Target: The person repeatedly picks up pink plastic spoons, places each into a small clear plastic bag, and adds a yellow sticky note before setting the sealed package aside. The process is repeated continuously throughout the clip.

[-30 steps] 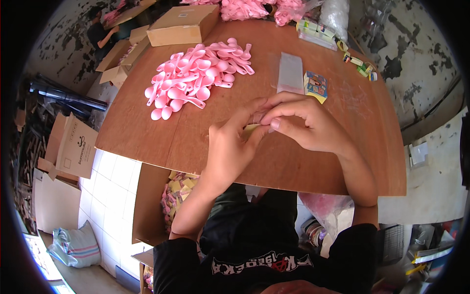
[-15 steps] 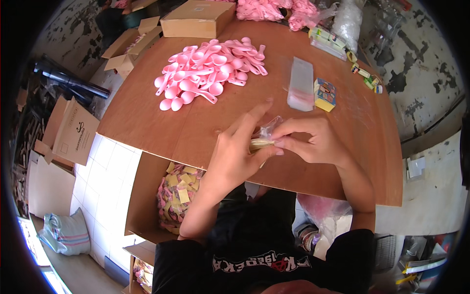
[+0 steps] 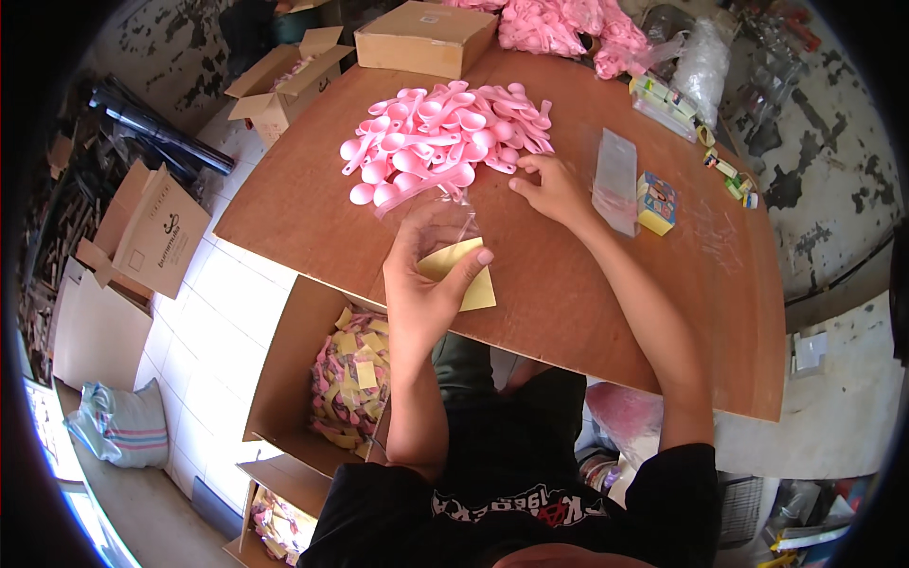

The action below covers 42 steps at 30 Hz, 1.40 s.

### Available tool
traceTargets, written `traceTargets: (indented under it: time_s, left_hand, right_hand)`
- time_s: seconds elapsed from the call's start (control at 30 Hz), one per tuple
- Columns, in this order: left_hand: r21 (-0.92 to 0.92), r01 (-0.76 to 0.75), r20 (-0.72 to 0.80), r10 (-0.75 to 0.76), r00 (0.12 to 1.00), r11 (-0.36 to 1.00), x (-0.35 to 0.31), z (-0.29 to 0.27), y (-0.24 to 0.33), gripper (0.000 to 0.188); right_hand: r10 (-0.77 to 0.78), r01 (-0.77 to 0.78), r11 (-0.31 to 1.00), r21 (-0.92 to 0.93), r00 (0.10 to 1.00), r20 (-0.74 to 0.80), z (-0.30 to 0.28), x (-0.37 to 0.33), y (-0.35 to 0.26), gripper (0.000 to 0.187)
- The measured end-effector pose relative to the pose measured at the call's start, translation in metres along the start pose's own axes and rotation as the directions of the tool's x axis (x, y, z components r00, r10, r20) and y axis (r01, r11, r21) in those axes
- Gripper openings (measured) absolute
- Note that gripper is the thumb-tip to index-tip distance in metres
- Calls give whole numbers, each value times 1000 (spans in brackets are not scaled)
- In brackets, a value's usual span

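Observation:
My left hand (image 3: 421, 293) is closed on a yellow paper card (image 3: 478, 292) and a clear plastic bag (image 3: 462, 216), with the thumb lying over the card. The bag's upper end points toward a heap of pink plastic scoops (image 3: 431, 123). Just beyond the bag, one pink scoop (image 3: 431, 185) lies at the heap's near edge; whether it touches the bag I cannot tell. At the heap's right side is my right hand (image 3: 559, 192), thumb and forefinger apart, with nothing visible between them.
Right of my right hand lie a stack of clear bags (image 3: 615, 180) and a block of yellow cards (image 3: 656, 203). A closed carton (image 3: 426, 40) stands at the far edge. Below the table's left edge, an open carton (image 3: 284, 364) holds several packed pieces.
My right hand has left the bag and reached forward to the scoop heap. The left hand has shifted slightly left and now shows the card's flat yellow face. The view has shifted.

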<state>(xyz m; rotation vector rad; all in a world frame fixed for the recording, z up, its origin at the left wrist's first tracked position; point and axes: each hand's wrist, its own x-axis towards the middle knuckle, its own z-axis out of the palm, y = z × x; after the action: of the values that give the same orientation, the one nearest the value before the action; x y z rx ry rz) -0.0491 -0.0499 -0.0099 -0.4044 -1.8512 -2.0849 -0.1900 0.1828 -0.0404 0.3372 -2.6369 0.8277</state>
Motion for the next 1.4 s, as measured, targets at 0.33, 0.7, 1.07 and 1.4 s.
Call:
traceTargets:
  time_s: [0.33, 0.7, 1.07, 1.4]
  left_hand:
    - [-199, 114, -46, -125, 991, 973, -12, -1, -1, 56]
    - [-196, 136, 49, -128, 990, 971, -15, 14, -7, 56]
    - [13, 200, 184, -199, 963, 980, -17, 28, -10, 59]
    - [37, 84, 343, -92, 935, 996, -25, 44, -9, 51]
  right_hand:
    - [-212, 210, 959, -192, 977, 12, 2, 0, -16, 20]
    - [-568, 492, 821, -289, 751, -337, -36, -40, -47, 4]
    - [21, 236, 748, 620, 926, -378, -137, -50, -87, 21]
    - [-140, 190, 716, 672, 982, -129, -121, -67, -98, 18]
